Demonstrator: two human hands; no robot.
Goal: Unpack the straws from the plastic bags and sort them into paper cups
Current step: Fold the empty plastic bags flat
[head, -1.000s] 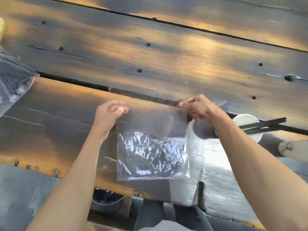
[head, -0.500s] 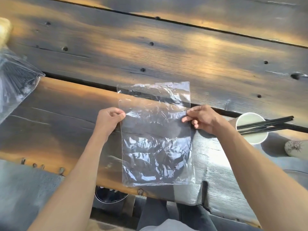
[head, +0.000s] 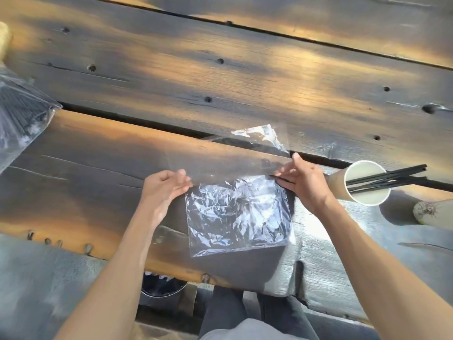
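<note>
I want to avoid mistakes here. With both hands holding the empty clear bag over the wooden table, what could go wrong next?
1. The paper cup stands close to the right hand, and its black straws stick out sideways; a careless move may tip it.
2. The table has a gap between planks; loose straws could fall through.
3. The light clear bag might slip from the left hand.

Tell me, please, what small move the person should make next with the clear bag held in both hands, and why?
Probably set the empty plastic bag aside. Both hands, left and right, pinch its sides, and it looks flat and crumpled with no straws visible inside. Black straws already stand in the paper cup, while a full bag of straws waits at the left on the wooden table.
</note>
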